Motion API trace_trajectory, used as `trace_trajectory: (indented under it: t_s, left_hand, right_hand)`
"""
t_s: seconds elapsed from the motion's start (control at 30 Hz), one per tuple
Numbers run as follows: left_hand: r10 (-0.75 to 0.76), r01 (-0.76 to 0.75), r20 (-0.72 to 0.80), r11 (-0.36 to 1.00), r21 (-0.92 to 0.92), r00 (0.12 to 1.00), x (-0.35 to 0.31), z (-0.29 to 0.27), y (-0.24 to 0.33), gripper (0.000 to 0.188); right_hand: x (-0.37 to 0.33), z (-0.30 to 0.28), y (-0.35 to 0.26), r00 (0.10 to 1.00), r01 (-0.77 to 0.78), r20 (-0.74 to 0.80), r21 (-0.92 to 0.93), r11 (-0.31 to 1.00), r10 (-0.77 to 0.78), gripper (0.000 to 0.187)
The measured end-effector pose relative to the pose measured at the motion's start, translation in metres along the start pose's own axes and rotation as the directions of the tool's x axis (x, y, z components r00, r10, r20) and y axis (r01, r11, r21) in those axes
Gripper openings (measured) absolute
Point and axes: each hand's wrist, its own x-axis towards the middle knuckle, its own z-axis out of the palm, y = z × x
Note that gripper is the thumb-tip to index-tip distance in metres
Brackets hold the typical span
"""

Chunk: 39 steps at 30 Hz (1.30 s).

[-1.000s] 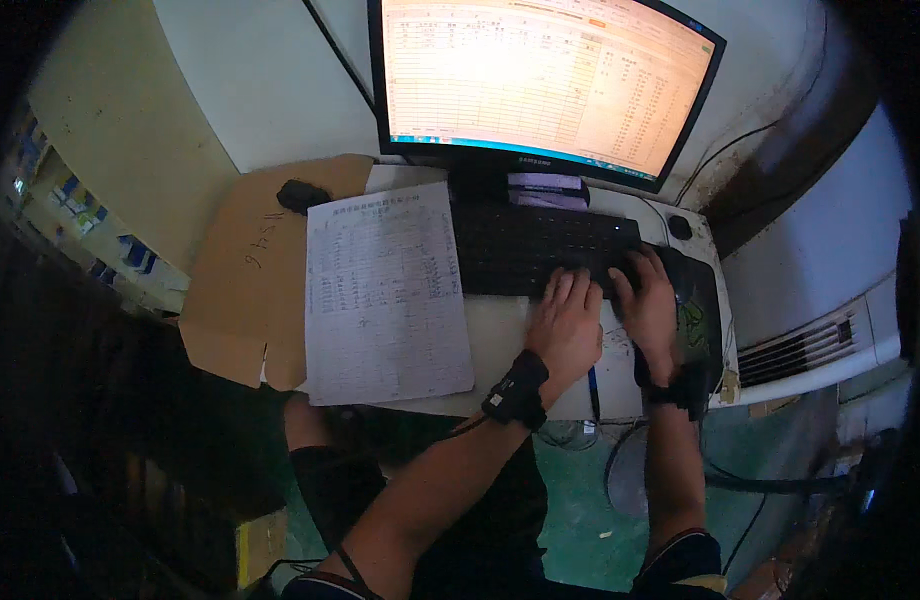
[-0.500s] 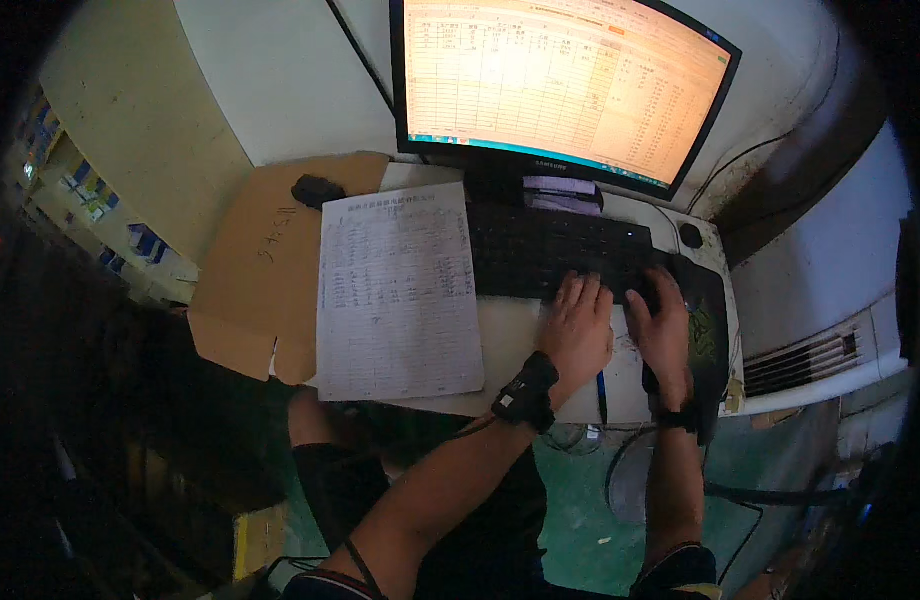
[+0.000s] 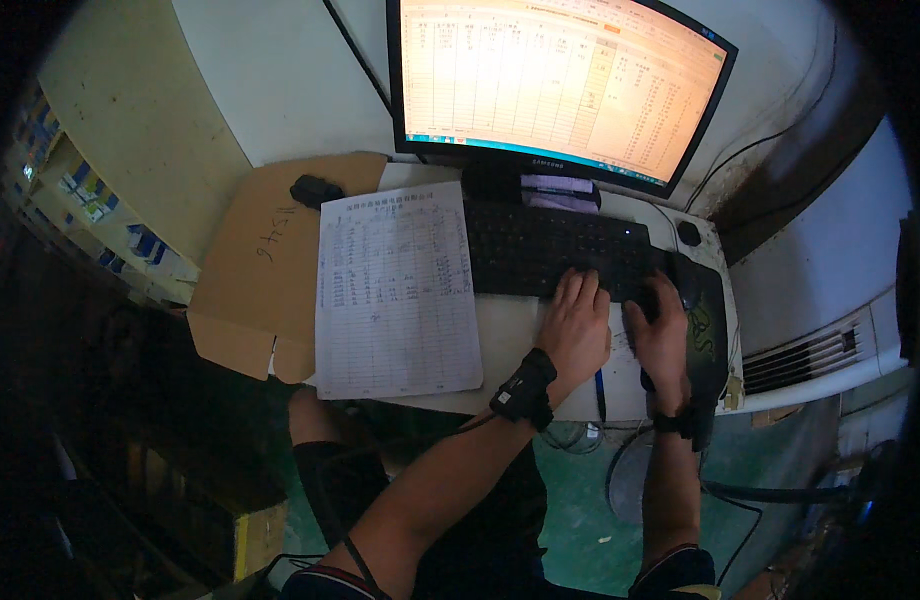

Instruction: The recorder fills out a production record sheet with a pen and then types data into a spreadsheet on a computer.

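Keyboard (image 3: 540, 240), black and wide, lies on a white desk just ahead of two hands, its near edge and right end beneath their fingertips. Just beside its left end rests a paper sheet (image 3: 395, 330) with handwritten rows. The left hand (image 3: 577, 338), fingers together and loosely bent, grips nothing; the right hand (image 3: 663, 338), thumb spread from curved fingers, is likewise unclasped. Between the wrists lies a blue pen (image 3: 600, 398).

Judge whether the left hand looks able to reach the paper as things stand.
Probably yes: the left hand is at the keyboard, right of the paper, and nothing visible blocks the way.
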Motion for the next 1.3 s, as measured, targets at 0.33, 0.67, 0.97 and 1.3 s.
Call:
trace_trajectory:
  t_s: [0.33, 0.67, 0.97, 1.3]
  left_hand:
    - [0.013, -0.013, -0.029, 1.0, -0.008, 0.999, 0.001, -0.003, 0.0, 0.043]
    - [0.0, 0.0, -0.012, 1.0, -0.027, 1.0, 0.001, -0.001, -0.001, 0.045]
    - [-0.014, 0.014, 0.038, 1.0, -0.008, 0.999, 0.001, -0.006, -0.001, 0.05]
    - [-0.014, 0.014, -0.004, 1.0, -0.025, 1.0, -0.001, -0.005, -0.003, 0.044]
  right_hand:
    - [0.015, 0.012, -0.003, 0.999, 0.041, 0.002, -0.173, 0.984, -0.042, 0.051]
    - [-0.006, -0.002, -0.015, 0.998, 0.039, 0.053, -0.091, 0.995, -0.034, 0.038]
    - [0.007, 0.002, -0.007, 1.0, 0.002, -0.029, -0.09, 0.996, -0.005, 0.037]
    - [0.016, 0.005, -0.013, 0.999, -0.032, -0.008, -0.056, 0.998, 0.032, 0.04]
